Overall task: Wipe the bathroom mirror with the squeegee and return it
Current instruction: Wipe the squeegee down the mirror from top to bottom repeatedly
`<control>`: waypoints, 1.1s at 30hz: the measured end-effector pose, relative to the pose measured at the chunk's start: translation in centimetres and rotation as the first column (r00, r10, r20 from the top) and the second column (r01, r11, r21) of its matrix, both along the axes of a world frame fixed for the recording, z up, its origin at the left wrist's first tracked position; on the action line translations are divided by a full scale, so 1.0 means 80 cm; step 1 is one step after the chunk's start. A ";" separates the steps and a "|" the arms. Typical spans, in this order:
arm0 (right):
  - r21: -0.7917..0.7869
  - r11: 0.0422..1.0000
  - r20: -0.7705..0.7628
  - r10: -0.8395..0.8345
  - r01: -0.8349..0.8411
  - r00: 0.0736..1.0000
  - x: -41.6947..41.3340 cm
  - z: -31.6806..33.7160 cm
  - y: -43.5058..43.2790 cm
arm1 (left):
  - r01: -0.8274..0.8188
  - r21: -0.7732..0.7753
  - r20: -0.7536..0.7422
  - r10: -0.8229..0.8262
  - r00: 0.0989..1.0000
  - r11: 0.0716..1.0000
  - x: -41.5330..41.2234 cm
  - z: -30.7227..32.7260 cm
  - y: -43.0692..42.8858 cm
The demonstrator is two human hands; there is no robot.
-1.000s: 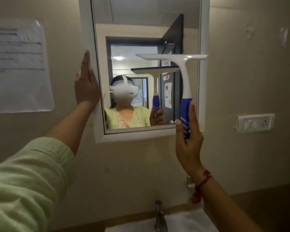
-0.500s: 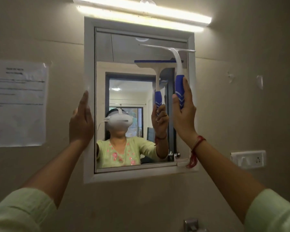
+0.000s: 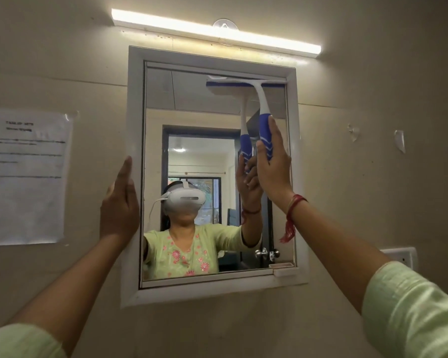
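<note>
The white-framed bathroom mirror [image 3: 212, 120] hangs on the beige wall straight ahead. My right hand [image 3: 273, 169] grips the blue handle of the white squeegee [image 3: 263, 104]. Its blade lies flat against the glass along the mirror's top edge, on the right half. My left hand [image 3: 120, 202] rests flat on the left side of the mirror frame, fingers straight and together, holding nothing. The glass reflects a person with a headset, both arms and the squeegee.
A lit tube light [image 3: 215, 31] runs above the mirror. A paper notice [image 3: 23, 177] is taped to the wall at left. A white switch plate [image 3: 401, 257] sits at the right, partly behind my right sleeve. A small white tray [image 3: 282, 272] juts from the frame's lower right corner.
My right hand has raised the squeegee from mid-mirror to the top edge, and its blade now touches the glass. My view has tilted upward. The left hand stays on the frame.
</note>
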State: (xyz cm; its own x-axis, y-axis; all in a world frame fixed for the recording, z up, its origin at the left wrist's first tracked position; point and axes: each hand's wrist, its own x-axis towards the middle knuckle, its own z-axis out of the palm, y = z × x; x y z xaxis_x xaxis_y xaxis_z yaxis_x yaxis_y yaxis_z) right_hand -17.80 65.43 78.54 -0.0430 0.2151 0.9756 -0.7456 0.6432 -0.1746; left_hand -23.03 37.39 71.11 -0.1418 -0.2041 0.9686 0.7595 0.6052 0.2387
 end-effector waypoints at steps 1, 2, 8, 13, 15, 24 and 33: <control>-0.003 1.000 0.001 0.004 -0.004 1.000 0.000 0.000 -0.001 | -0.002 -0.003 -0.003 0.002 1.000 1.000 0.000 0.000 0.000; -0.011 1.000 0.004 0.012 -0.012 1.000 0.001 0.000 -0.003 | -0.005 -0.009 -0.005 0.005 1.000 1.000 -0.001 0.000 0.000; -0.089 0.994 0.019 0.060 -0.058 0.998 0.003 0.001 -0.009 | -0.009 -0.013 -0.005 0.009 1.000 1.000 0.000 0.000 0.000; -0.088 0.996 -0.012 0.012 -0.013 1.000 0.001 -0.006 -0.008 | 0.000 -0.026 -0.024 0.000 1.000 1.000 -0.002 -0.001 -0.001; -0.077 0.997 -0.017 -0.001 0.000 1.000 0.000 -0.009 -0.007 | 0.000 -0.022 -0.023 0.000 1.000 1.000 -0.003 0.000 -0.001; -0.080 0.996 0.020 -0.030 0.031 0.999 0.001 -0.027 -0.008 | 0.004 -0.021 -0.021 -0.004 1.000 1.000 -0.003 0.000 -0.001; -0.063 0.997 0.055 -0.043 0.046 0.998 -0.008 -0.060 -0.006 | 0.016 -0.015 -0.020 -0.017 1.000 1.000 -0.005 -0.001 -0.001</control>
